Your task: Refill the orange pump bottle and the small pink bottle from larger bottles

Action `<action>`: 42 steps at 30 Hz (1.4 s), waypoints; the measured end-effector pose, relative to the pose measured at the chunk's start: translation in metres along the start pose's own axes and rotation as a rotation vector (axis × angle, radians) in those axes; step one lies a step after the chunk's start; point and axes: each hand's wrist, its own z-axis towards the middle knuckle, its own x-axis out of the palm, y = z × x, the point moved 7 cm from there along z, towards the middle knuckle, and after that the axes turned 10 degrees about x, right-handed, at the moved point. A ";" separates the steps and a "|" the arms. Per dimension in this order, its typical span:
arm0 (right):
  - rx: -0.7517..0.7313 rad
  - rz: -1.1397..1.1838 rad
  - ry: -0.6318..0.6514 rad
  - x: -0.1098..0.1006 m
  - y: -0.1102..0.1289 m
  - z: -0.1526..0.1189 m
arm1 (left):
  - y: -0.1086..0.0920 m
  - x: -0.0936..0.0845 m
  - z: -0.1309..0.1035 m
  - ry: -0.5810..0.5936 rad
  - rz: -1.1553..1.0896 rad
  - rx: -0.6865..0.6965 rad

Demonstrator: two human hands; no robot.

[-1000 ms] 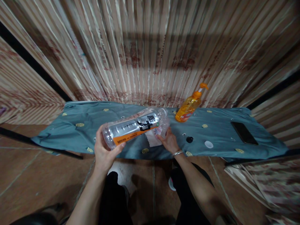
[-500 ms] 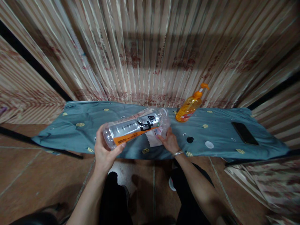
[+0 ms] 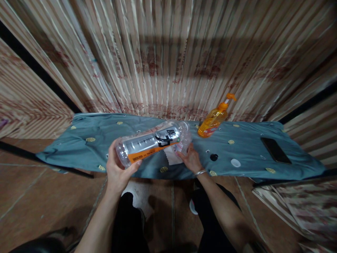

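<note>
My left hand (image 3: 117, 168) is wrapped round the base of a large clear plastic drink bottle (image 3: 152, 140) with a silver and orange label. The bottle lies tilted on a slant, its neck to the right. At that neck my right hand (image 3: 191, 160) grips a small clear plastic container (image 3: 185, 137), with its fingers partly hidden behind it. The two mouths meet or nearly meet; I cannot tell whether they touch. Beneath them, a white piece of paper or cloth (image 3: 172, 158) shows beside my right fingers.
An orange pump bottle (image 3: 212, 121) stands at the back of the cloth-covered narrow table (image 3: 86, 151). To the right lie a black cap (image 3: 214, 157), a white cap (image 3: 235, 163) and a dark phone (image 3: 275, 150). A striped curtain (image 3: 168, 63) hangs behind, with black poles at both sides.
</note>
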 end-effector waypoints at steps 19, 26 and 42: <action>0.035 -0.002 0.052 -0.003 0.003 -0.002 | 0.000 -0.001 0.000 0.030 0.021 0.004; 0.019 -0.003 0.014 -0.003 0.002 -0.001 | -0.002 0.000 0.000 0.014 0.024 0.023; 0.036 -0.009 0.023 -0.008 0.010 -0.003 | -0.004 0.001 0.001 0.007 0.013 0.002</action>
